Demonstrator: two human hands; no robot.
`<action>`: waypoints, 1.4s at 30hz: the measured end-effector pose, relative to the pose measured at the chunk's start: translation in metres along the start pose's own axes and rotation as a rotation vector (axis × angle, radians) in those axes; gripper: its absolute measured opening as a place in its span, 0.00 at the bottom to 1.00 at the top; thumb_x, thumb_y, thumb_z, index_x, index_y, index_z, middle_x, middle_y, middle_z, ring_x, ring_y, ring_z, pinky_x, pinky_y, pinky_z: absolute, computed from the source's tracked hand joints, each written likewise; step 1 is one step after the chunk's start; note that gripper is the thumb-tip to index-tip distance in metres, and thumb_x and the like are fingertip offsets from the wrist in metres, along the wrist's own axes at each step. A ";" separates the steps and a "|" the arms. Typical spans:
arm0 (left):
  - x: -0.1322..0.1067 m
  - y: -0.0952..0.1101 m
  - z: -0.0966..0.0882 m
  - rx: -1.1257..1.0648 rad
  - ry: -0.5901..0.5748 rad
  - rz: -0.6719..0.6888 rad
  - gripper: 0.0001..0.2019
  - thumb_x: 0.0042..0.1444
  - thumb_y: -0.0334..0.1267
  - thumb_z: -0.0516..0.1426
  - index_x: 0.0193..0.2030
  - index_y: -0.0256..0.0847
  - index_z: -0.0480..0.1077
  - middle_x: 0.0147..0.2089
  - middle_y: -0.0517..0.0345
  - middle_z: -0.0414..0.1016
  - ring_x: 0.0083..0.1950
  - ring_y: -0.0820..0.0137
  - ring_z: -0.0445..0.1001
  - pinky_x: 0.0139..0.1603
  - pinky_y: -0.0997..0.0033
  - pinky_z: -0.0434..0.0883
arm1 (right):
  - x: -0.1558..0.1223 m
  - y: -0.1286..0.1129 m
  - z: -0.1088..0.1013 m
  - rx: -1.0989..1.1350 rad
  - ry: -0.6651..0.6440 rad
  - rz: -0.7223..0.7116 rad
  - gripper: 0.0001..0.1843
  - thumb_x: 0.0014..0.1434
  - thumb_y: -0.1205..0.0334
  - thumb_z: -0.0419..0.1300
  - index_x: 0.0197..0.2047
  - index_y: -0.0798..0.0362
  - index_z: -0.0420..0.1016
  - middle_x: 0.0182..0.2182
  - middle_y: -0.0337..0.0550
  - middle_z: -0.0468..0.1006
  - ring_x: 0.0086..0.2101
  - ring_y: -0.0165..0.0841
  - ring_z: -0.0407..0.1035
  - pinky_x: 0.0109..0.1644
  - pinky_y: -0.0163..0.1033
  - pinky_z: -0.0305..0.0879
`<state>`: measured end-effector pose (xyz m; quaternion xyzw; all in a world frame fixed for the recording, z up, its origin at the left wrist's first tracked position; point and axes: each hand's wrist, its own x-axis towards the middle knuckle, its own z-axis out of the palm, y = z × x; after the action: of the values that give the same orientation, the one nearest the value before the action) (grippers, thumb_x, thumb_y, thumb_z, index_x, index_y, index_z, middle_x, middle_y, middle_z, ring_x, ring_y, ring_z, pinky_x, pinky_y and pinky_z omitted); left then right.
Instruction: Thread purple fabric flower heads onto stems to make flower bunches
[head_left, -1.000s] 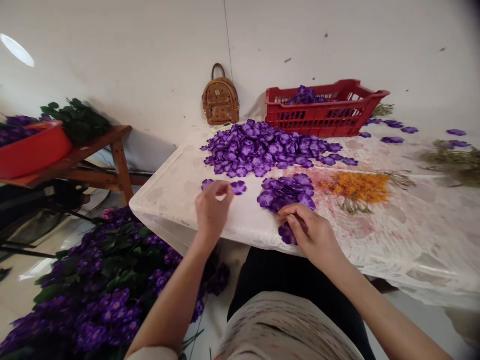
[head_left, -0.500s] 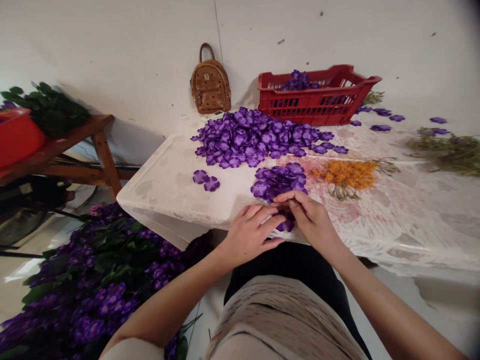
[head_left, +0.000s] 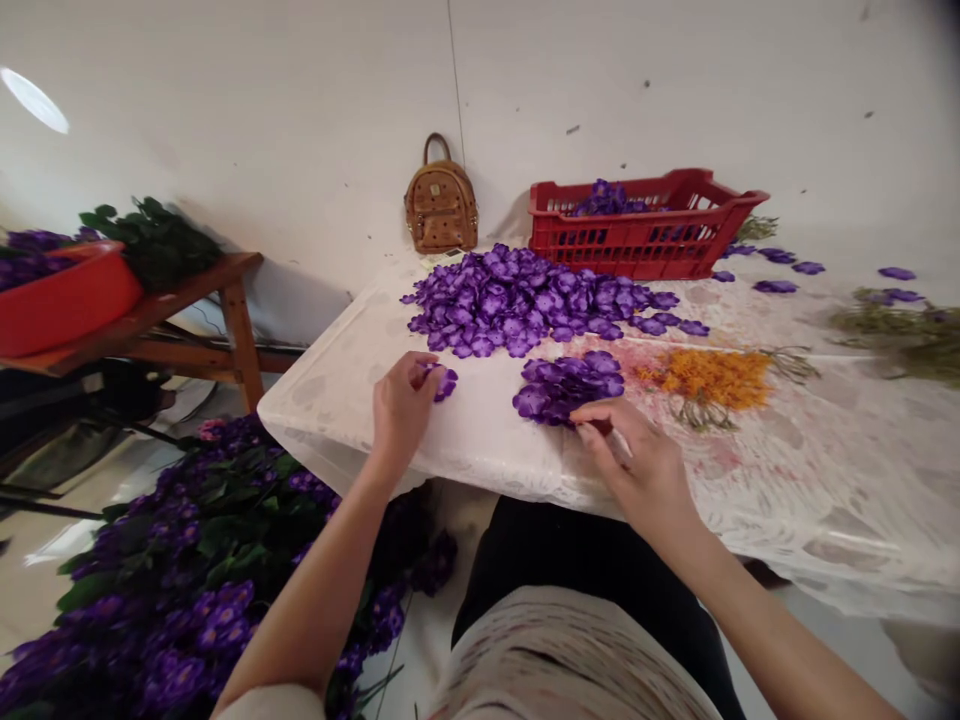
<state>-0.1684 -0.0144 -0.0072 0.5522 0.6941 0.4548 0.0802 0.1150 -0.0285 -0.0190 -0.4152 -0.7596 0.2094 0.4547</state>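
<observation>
My left hand is closed in a pinch at the loose purple petal pieces on the left part of the table; its fingers cover part of them. To the right, my right hand has thumb and forefinger pressed together at the near edge of a small pile of purple petal pieces. Whatever lies between those fingertips is too small to make out. Behind both hands spreads a larger heap of the same flat purple petal pieces.
A red plastic crate holding purple flowers stands at the back, beside a brown backpack. Right of the small pile lie orange-tipped stems and green stems. Finished-looking purple flowers with leaves fill the floor at left.
My left hand has moved left and forward, away from my right hand, to the loose petal pieces. The purple piece between my hands no longer shows there. The view has shifted slightly.
</observation>
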 end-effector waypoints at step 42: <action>-0.033 0.078 0.066 -0.860 -0.400 -0.038 0.10 0.57 0.45 0.65 0.36 0.39 0.77 0.33 0.59 0.75 0.33 0.74 0.69 0.36 0.74 0.66 | 0.037 -0.009 0.002 0.364 0.023 0.223 0.10 0.66 0.53 0.61 0.37 0.49 0.73 0.27 0.34 0.68 0.27 0.31 0.61 0.31 0.38 0.56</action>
<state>-0.0615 -0.0082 -0.0012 0.5328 0.4239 0.5842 0.4418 0.1005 -0.0034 0.0054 -0.4100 -0.6536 0.3872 0.5047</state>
